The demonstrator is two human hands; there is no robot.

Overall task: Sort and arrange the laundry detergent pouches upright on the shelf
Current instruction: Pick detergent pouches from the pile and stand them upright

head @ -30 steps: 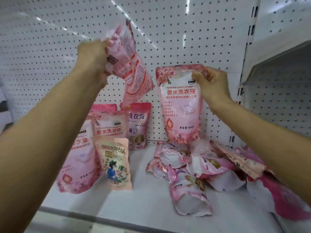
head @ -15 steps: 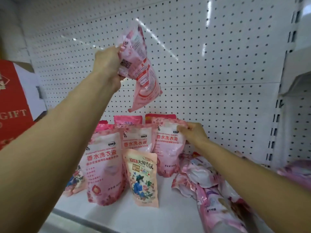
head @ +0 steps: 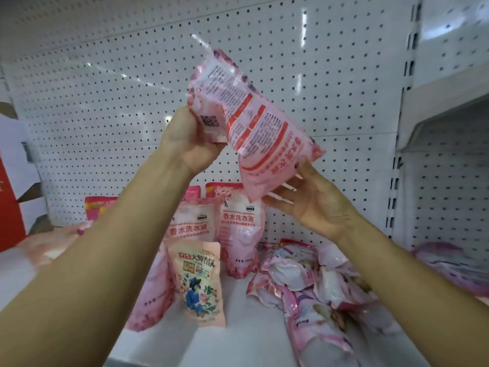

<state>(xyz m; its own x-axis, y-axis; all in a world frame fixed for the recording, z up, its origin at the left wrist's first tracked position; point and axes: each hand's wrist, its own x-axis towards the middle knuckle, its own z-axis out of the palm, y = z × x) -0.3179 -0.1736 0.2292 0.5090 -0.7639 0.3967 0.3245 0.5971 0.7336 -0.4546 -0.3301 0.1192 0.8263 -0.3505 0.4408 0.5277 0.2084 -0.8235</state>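
Note:
My left hand (head: 189, 140) grips a pink detergent pouch (head: 247, 128) by its upper part, holding it tilted in the air in front of the pegboard, back label facing me. My right hand (head: 315, 202) is under the pouch's lower end, fingers spread and touching its bottom edge. Below, several pink pouches stand upright on the white shelf (head: 238, 337): one at the right of the row (head: 242, 234), another beside it (head: 191, 223). A smaller peach pouch with a floral picture (head: 198, 283) stands in front. A heap of pouches (head: 312, 282) lies flat to the right.
A white pegboard (head: 105, 115) backs the shelf. A red and white box (head: 10, 197) sits at the far left. An upright post (head: 399, 154) and a neighbouring shelf bay with another pink pouch (head: 455, 268) are on the right.
My right hand let go of the upright pouch it had set in the row and rose to the bottom of the pouch in my left hand. That pouch moved toward the centre.

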